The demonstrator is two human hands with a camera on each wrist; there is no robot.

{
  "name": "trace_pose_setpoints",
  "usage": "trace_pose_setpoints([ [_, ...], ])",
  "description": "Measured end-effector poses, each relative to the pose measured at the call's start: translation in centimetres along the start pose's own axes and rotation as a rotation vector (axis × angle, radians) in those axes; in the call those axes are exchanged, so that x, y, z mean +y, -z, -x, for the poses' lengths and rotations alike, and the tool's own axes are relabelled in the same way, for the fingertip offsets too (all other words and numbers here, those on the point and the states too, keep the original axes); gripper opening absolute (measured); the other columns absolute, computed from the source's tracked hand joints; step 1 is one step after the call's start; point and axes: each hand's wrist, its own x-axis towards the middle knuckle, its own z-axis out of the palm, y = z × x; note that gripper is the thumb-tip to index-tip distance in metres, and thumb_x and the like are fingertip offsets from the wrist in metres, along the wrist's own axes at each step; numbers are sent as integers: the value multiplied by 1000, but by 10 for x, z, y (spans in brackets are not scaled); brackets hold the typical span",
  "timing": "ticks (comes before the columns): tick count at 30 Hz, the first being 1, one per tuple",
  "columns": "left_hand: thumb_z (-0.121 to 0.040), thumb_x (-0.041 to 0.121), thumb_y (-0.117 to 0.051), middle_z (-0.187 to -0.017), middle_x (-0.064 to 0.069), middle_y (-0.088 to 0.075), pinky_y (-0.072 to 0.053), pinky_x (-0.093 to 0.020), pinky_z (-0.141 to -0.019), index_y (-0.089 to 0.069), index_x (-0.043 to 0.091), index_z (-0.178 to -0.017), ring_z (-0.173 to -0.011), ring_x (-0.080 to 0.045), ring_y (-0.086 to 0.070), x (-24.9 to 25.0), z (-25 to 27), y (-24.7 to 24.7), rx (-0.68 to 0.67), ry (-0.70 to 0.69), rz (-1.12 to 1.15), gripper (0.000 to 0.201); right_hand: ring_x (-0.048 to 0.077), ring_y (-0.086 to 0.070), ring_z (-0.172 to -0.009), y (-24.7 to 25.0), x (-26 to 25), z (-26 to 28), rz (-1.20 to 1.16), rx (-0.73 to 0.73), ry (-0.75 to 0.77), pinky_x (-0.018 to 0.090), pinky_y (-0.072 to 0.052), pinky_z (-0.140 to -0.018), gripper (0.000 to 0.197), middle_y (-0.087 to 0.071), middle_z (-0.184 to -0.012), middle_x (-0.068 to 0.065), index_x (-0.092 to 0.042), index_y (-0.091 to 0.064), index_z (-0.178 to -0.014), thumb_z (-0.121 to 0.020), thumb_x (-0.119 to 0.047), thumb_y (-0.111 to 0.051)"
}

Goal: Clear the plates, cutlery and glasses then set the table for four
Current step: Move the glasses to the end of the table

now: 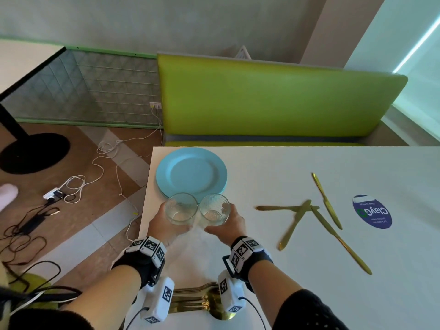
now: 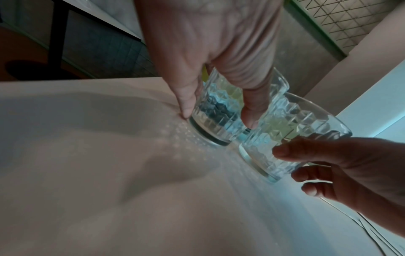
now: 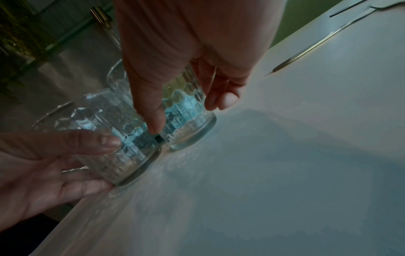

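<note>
Two clear patterned glasses stand side by side on the white table [image 1: 273, 167], just in front of a stack of light blue plates [image 1: 191, 173]. My left hand [image 1: 166, 225] grips the left glass [image 1: 181, 208], thumb on one side and fingers on the other. My right hand [image 1: 229, 225] grips the right glass [image 1: 215, 209] the same way. In the left wrist view my left hand [image 2: 219, 104] clasps its glass [image 2: 210, 131] with the base on the tabletop. In the right wrist view my right hand [image 3: 189, 115] wraps its glass [image 3: 190, 133].
Several gold knives [image 1: 326, 220] lie scattered on the table to the right, near a blue round sticker [image 1: 372, 211]. Gold forks and a spoon [image 1: 202, 298] lie under my wrists at the near edge. A green bench [image 1: 273, 98] lines the far side. Cables [image 1: 78, 184] cover the floor to the left.
</note>
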Motion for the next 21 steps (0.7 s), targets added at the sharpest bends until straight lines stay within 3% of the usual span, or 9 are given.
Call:
trace_pose_setpoints([
  [3,-32,51,-80,-125,5,-59,-44,-41,-105,-43,30,-132,-119,-18,-54,10,5,-1,23,12,14,109,23,-55,-115,-2,-3,-5,-5,2,-8,27,-46,-94,79,-59,-124,6,-18,-41,-132,-66,-28,-82],
  [5,-34,48,-82,-125,4,-60,-44,-41,-105,-44,29,-132,-118,-19,-55,10,2,-2,33,24,10,106,23,-54,-117,-3,-5,-8,-18,2,-15,28,-46,-95,80,-59,-125,6,-17,-40,-133,-66,-27,-82],
  [7,-35,47,-87,-121,7,-63,-48,-42,-101,-49,34,-126,-115,-17,-59,6,-7,-2,12,9,-16,99,23,-54,-117,-3,-7,-11,-31,6,-21,28,-45,-96,80,-58,-126,6,-17,-40,-133,-66,-26,-82],
  [11,-34,62,-86,-111,12,-68,-54,-41,-93,-54,37,-118,-105,-12,-65,-35,-47,-7,-9,3,-77,94,23,-55,-116,-4,-10,-17,-54,4,-28,28,-46,-95,80,-58,-126,7,-17,-40,-133,-66,-23,-82],
  [16,-38,44,-89,-109,12,-68,-53,-40,-94,-53,38,-118,-103,-13,-65,-24,-40,-7,2,-16,-80,87,24,-55,-117,-4,-9,-20,-63,-11,-33,29,-46,-96,82,-57,-127,6,-18,-38,-135,-66,-23,-83],
  [18,-33,46,-90,-110,11,-67,-52,-40,-95,-52,37,-119,-104,-14,-64,-20,-36,-7,17,-3,-54,95,24,-55,-116,-4,-8,-19,-71,-16,-35,29,-46,-95,82,-57,-127,6,-18,-38,-136,-67,-22,-83],
  [20,-26,48,-91,-118,8,-64,-50,-42,-98,-50,28,-123,-111,-17,-61,-4,-20,-6,44,-9,-23,107,24,-55,-116,-1,-8,-18,-70,-26,-36,28,-46,-93,83,-57,-127,7,-18,-37,-137,-68,-20,-82],
  [21,-30,41,-93,-123,5,-59,-47,-42,-100,-47,20,-126,-117,-20,-56,4,-12,-5,72,-16,-27,109,23,-55,-116,1,-7,-16,-64,-33,-38,28,-46,-93,84,-56,-129,7,-19,-36,-138,-68,-19,-82],
])
